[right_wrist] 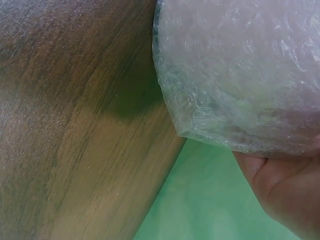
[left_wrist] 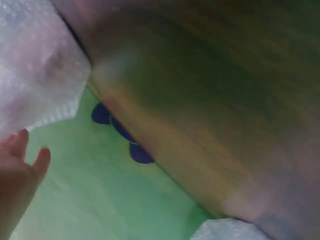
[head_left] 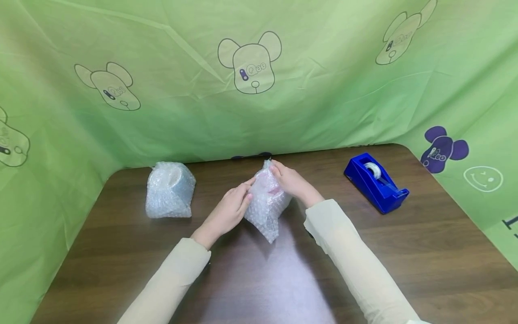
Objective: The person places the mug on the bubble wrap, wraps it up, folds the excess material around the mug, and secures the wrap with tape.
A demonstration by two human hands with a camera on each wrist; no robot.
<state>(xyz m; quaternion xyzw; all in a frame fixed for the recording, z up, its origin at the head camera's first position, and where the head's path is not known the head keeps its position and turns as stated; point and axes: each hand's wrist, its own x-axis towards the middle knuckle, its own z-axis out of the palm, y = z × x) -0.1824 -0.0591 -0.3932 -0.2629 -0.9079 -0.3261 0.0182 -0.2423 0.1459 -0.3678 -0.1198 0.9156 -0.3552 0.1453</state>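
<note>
A bubble-wrapped package (head_left: 263, 204) with something pinkish inside is held between both hands over the middle of the table, one corner of its wrap pointing toward the person. The left hand (head_left: 229, 208) grips its left side, thumb and forefinger on the wrap. At its upper right, the right hand (head_left: 293, 182) holds the wrap near the top corner. In the right wrist view, that hand (right_wrist: 287, 185) has its palm along the edge of the package (right_wrist: 240, 75). The left wrist view catches fingertips of the left hand (left_wrist: 22, 170) close beneath the wrap.
A second bubble-wrapped package (head_left: 170, 191), bluish inside, sits at the table's left. On the right stands a blue tape dispenser (head_left: 376, 182) with a roll of clear tape (head_left: 373, 170). A green printed curtain (head_left: 182, 112) hangs right behind the brown wooden table (head_left: 425, 252).
</note>
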